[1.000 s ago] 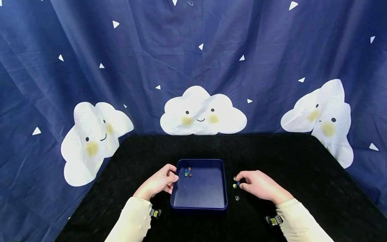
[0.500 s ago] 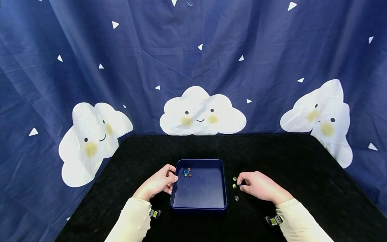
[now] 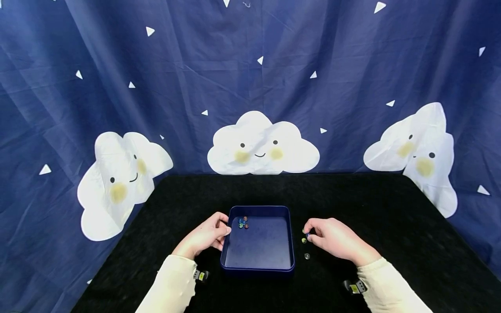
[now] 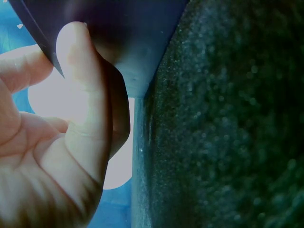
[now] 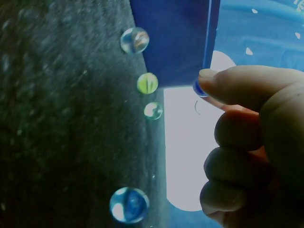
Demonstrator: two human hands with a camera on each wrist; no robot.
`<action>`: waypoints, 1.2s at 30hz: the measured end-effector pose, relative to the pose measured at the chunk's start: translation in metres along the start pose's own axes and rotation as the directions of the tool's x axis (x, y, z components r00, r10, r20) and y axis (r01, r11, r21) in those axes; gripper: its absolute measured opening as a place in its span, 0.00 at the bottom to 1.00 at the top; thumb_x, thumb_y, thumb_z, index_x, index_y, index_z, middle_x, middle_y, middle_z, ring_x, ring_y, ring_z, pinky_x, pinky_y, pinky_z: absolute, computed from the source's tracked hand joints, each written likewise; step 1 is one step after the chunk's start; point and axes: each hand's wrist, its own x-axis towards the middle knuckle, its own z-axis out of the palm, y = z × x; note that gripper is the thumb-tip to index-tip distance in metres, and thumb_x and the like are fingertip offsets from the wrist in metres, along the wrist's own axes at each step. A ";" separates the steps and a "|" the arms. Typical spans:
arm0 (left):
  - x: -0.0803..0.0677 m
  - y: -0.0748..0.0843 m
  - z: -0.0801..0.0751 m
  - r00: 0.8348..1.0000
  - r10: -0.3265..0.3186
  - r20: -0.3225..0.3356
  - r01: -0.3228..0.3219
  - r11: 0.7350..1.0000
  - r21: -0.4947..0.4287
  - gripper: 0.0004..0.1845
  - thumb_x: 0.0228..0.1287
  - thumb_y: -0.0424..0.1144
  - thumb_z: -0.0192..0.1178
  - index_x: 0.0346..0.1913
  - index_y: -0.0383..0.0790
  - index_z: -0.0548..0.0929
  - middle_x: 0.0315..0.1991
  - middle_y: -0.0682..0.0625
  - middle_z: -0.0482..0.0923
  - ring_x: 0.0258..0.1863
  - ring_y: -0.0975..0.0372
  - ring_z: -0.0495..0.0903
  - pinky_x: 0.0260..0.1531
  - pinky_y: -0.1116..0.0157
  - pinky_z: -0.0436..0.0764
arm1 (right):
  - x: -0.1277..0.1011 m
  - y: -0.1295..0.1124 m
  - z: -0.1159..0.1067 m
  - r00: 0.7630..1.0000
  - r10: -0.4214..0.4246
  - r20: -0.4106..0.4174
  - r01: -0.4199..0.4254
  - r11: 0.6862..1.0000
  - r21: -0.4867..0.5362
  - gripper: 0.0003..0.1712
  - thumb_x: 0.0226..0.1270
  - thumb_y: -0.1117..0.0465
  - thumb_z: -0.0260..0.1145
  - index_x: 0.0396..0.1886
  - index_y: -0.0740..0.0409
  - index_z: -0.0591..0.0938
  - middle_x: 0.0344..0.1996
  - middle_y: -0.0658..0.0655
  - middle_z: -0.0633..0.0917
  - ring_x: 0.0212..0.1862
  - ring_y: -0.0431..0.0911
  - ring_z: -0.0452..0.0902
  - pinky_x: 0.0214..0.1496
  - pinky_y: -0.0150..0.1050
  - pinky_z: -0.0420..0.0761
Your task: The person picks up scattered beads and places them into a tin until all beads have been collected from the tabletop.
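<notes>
A shallow dark blue square tray [image 3: 258,270] stands in the middle, with several orange, blue and green marbles [image 3: 240,225] in its far left part. My left hand [image 3: 204,237] grips the tray's left side; in the left wrist view its thumb [image 4: 78,61] lies against the wall. To the right of the tray, my right hand [image 3: 339,241] pinches a blue marble [image 5: 198,89] between thumb and index finger, raised off the cloth. Close by on the cloth are a yellow-green marble [image 3: 304,240], a green one [image 5: 153,110] and a clear one [image 3: 307,256].
Another blue marble [image 5: 129,205] rests on the cloth in the right wrist view, hidden by my hand in the head view. Black cloth [image 3: 258,191] covers the table. Behind it hangs a blue curtain [image 3: 180,87] with white clouds and triangles.
My right hand has picked up the blue marble from among the others, drawing slightly right, then shifting back left and forward with it. The left hand and tray have stayed put.
</notes>
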 end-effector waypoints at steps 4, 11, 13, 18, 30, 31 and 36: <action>0.000 0.000 0.000 1.000 -0.004 0.003 0.004 1.000 -0.004 0.22 0.72 0.34 0.58 0.61 0.28 0.63 0.30 0.45 0.72 0.24 0.58 0.76 0.26 0.59 0.84 | -0.001 -0.007 -0.003 1.000 -0.004 -0.012 0.004 1.000 -0.002 0.09 0.66 0.59 0.70 0.41 0.40 0.83 0.16 0.36 0.70 0.18 0.32 0.65 0.25 0.32 0.70; 0.001 0.000 0.000 1.000 -0.003 -0.001 0.003 1.000 -0.009 0.22 0.72 0.33 0.58 0.61 0.28 0.63 0.30 0.45 0.72 0.23 0.58 0.76 0.25 0.59 0.84 | 0.000 -0.018 -0.005 0.999 -0.013 -0.044 0.013 1.000 0.009 0.09 0.66 0.59 0.70 0.43 0.41 0.83 0.16 0.36 0.69 0.17 0.32 0.64 0.23 0.32 0.70; 0.001 -0.001 0.000 1.000 -0.002 -0.003 0.002 1.000 -0.008 0.22 0.72 0.33 0.59 0.60 0.28 0.63 0.30 0.45 0.72 0.23 0.58 0.76 0.25 0.60 0.84 | 0.000 -0.020 -0.005 0.999 -0.008 -0.053 0.009 1.000 0.004 0.10 0.65 0.59 0.70 0.43 0.40 0.83 0.15 0.36 0.69 0.17 0.32 0.64 0.23 0.32 0.70; 0.001 -0.001 0.000 1.000 -0.003 -0.005 0.003 1.000 -0.005 0.22 0.72 0.33 0.59 0.60 0.28 0.63 0.29 0.46 0.72 0.23 0.58 0.75 0.25 0.60 0.84 | 0.001 -0.024 -0.002 0.997 -0.023 -0.075 0.023 1.000 -0.004 0.11 0.65 0.59 0.70 0.43 0.38 0.83 0.15 0.35 0.69 0.16 0.31 0.63 0.23 0.31 0.70; 0.002 -0.003 0.000 1.000 -0.004 -0.002 0.004 1.000 -0.008 0.22 0.72 0.33 0.59 0.61 0.28 0.63 0.30 0.45 0.72 0.23 0.58 0.75 0.25 0.60 0.84 | 0.001 -0.035 0.002 0.997 -0.039 -0.069 0.039 0.999 0.003 0.10 0.68 0.58 0.69 0.46 0.38 0.83 0.16 0.35 0.69 0.17 0.31 0.63 0.24 0.31 0.71; 0.002 -0.003 0.000 1.000 -0.004 -0.002 0.004 1.000 -0.007 0.22 0.72 0.33 0.59 0.61 0.28 0.63 0.30 0.45 0.72 0.23 0.58 0.75 0.25 0.60 0.84 | 0.001 -0.036 0.003 0.996 -0.047 -0.070 0.048 0.999 0.003 0.10 0.68 0.58 0.69 0.46 0.38 0.83 0.16 0.35 0.68 0.17 0.31 0.63 0.25 0.31 0.71; 0.002 -0.003 0.000 1.000 -0.004 -0.004 0.004 1.000 -0.006 0.22 0.72 0.33 0.58 0.60 0.28 0.63 0.30 0.45 0.72 0.24 0.58 0.75 0.25 0.60 0.84 | 0.002 -0.043 0.005 0.992 -0.093 -0.088 0.094 0.996 0.010 0.10 0.69 0.58 0.69 0.48 0.39 0.83 0.15 0.34 0.67 0.18 0.30 0.64 0.28 0.31 0.73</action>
